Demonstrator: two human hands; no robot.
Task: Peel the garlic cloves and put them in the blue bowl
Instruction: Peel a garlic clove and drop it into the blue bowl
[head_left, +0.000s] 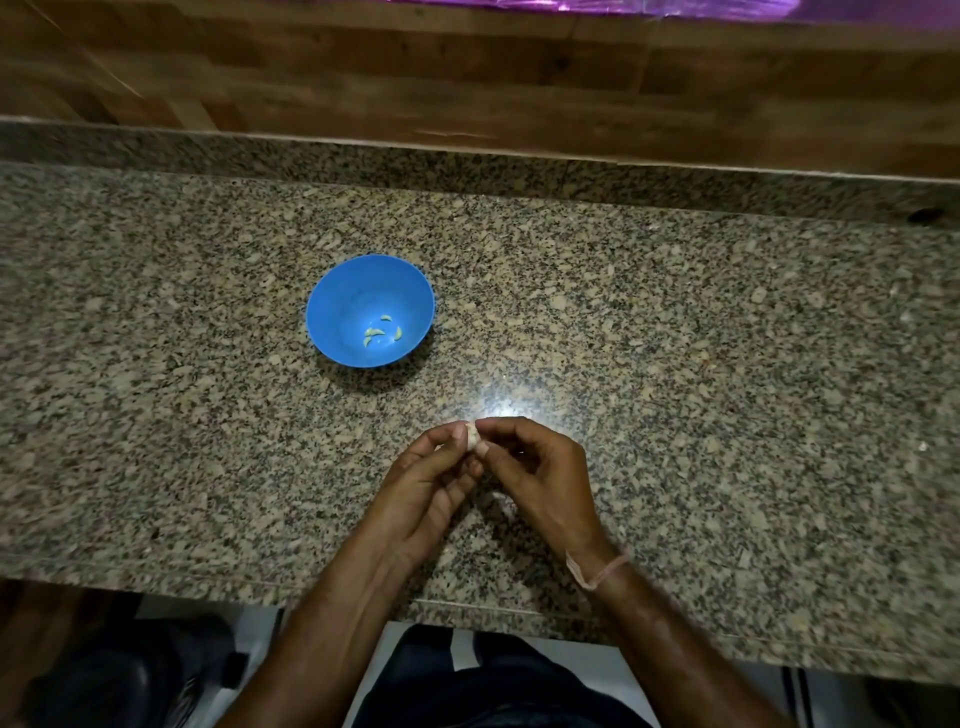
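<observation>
A blue bowl (332, 296) stands on the granite counter, left of centre, with a few pale peeled garlic cloves (375, 332) on its bottom. Nearer to me, over the counter's front part, both hands meet around one small whitish garlic clove (472, 435). My left hand (431, 488) pinches the clove from the left with thumb and fingertips. My right hand (540, 467) pinches it from the right with thumb and forefinger, its other fingers curled. Most of the clove is hidden by the fingertips.
The speckled granite counter (727, 364) runs the full width, backed by a low granite lip and a wooden wall (467, 78). A lamp glare lies just beyond my hands. A thread band circles my right wrist. Dark objects sit below the counter's front edge.
</observation>
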